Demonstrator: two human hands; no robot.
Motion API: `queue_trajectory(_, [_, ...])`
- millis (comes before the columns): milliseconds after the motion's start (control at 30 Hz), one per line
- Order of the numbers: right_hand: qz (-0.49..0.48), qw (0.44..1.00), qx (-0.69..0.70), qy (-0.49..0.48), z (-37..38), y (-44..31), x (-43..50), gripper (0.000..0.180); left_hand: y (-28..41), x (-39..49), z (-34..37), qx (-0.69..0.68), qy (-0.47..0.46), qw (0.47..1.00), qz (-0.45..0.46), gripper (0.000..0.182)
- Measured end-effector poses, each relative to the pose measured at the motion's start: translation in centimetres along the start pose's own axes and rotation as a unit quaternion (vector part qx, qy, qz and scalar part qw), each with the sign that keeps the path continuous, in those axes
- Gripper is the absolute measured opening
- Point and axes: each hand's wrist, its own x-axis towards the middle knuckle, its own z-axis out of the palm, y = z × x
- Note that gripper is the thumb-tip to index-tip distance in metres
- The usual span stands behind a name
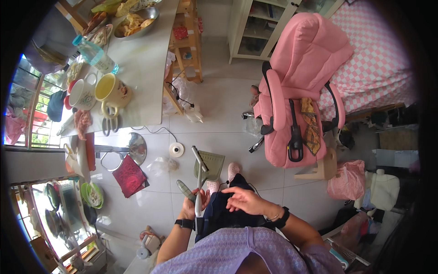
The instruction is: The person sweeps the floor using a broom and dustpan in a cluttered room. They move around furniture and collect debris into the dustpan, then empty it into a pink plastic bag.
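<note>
My left hand [192, 204] is closed around the green handle of a dustpan and lies against a grey-white stick with a bristled head. The translucent green dustpan [214, 166] hangs tilted above the floor by my feet. The stick [199, 178] runs lengthwise in front of me, its bristled end over the dustpan. To the right of the stick, my right hand [244, 200] holds nothing, its fingers apart and partly bent, over my dark trousers. Pink clogs [234, 170] show on my feet.
A table [147, 78] with mugs, a bottle and a bowl of food stands at the upper left. On the right is a pink reclining chair [297, 75]. A clear plastic bag [162, 167], a round white disc with a cord [176, 149] and a red cloth [129, 176] lie left of the dustpan.
</note>
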Motion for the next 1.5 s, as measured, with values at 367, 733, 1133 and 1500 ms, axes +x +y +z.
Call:
queue_trajectory(367, [-0.068, 0.983, -0.141, 0.093, 4.1, 0.5, -1.6, 0.029, 3.6, -5.6, 1.5, 0.007, -0.108, 0.994, -0.015, 0.022])
queue_trajectory(733, [-0.033, 0.977, -0.139, 0.160, 2.8, -2.0, -5.7, 0.027, 6.2, -6.5, 3.2, -0.073, -0.095, 0.990, 0.070, 0.025])
queue_trajectory(1133, [0.034, 0.982, 0.022, 0.184, 0.5, -2.1, -9.7, 0.027, -0.5, -7.8, 6.7, -0.040, -0.046, 0.995, 0.080, 0.029])
queue_trajectory(1500, [0.243, 0.949, 0.187, -0.078, 3.3, -0.9, -6.7, 0.069, -11.8, -1.4, 0.4, 0.175, 0.015, 0.976, 0.132, 0.031])
